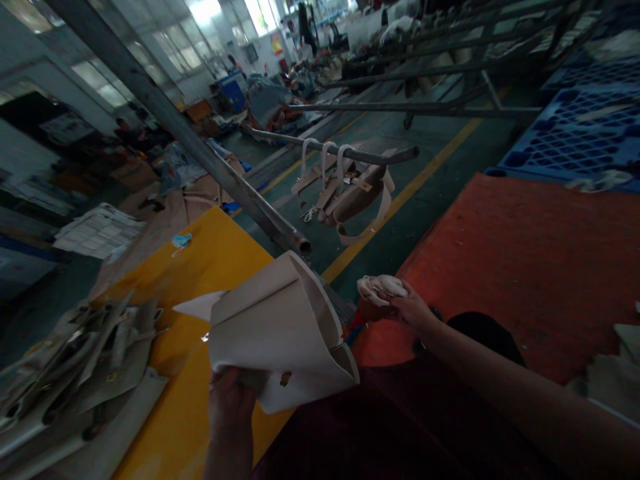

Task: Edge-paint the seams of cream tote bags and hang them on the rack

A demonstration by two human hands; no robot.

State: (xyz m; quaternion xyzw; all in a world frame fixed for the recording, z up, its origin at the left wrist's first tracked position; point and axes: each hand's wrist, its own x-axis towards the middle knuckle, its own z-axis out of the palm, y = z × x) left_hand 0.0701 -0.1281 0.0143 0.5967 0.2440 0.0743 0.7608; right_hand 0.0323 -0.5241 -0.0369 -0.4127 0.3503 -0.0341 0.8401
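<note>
Logged from the head view. The cream leather panel [274, 327] is curled into a loose tube, held up over the yellow table [193, 273] and not touching it. A metal stud [285, 379] shows near its lower edge. The tube's open end faces lower right, and I cannot tell whether anything lies inside. My left hand [233, 404] supports the panel from below, with the palm side against the leather; the fingers are hidden behind it, so I cannot tell how far they spread. My right hand [407, 308] is well apart, to the right of the panel, with its fingers curled closely around a crumpled white rag [381, 288]. A pile of cut pieces [83, 373] lies on the table's left side. Beyond, cream bags [345, 197] hang by their straps from a steel rail [350, 148], above the green floor [395, 220]. An orange mat [515, 260] lies to the right, and a blue pallet [580, 133] sits beyond it.
</note>
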